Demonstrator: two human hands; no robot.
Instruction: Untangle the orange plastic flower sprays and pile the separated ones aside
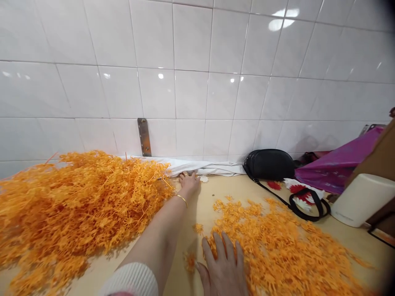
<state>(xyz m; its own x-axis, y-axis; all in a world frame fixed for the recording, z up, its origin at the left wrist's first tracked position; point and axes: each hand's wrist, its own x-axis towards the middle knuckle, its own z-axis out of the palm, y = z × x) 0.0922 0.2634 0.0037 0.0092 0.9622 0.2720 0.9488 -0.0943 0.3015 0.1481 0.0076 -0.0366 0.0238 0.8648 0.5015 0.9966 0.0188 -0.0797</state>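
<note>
My left hand [189, 183] is stretched far forward to the back of the table, at the edge of a big heap of orange plastic sprigs [70, 205]. Its fingers lie by a white cloth [210, 167] and a small white flower [204, 179]; their state is hard to read. A gold bangle circles that wrist. My right hand [224, 267] lies flat with fingers spread on a flatter pile of small orange plastic pieces [277, 246] near the front edge. It holds nothing.
A black bag [268, 164] with a strap lies at the back right. Beside it are red and white flowers [298, 191], a magenta sheet [339, 162] and a white container [361, 199]. A white tiled wall [197, 61] with a metal bracket [144, 137] backs the tan table [216, 191].
</note>
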